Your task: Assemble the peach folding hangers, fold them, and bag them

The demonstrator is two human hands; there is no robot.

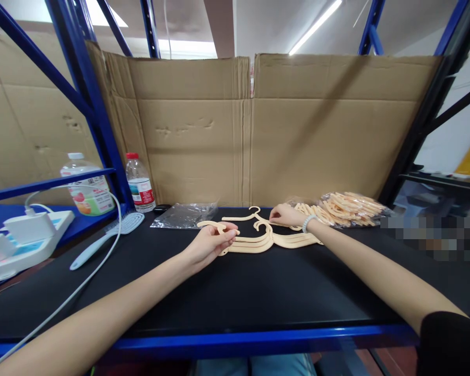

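Note:
My left hand (pixel 211 244) pinches a beige plastic hanger hook (pixel 208 224) between thumb and fingers, just left of a stack of beige clothes hangers (pixel 254 245). Those hangers lie together on the black tabletop, their hooks pointing away from me. Behind the stack lies another clothes hanger (pixel 238 218), its hook toward the cardboard. My right hand (pixel 289 214), with a beaded bracelet at the wrist, is closed over this rear hanger's right arm; its fingertips are partly hidden.
Bagged beige hanger parts (pixel 347 208) lie at the back right. A clear plastic bag (pixel 185 215), a water bottle (pixel 140 183) and a hairbrush (pixel 109 237) are to the left. A white cable (pixel 102 261) crosses the left side. Cardboard (pixel 321 136) walls the back.

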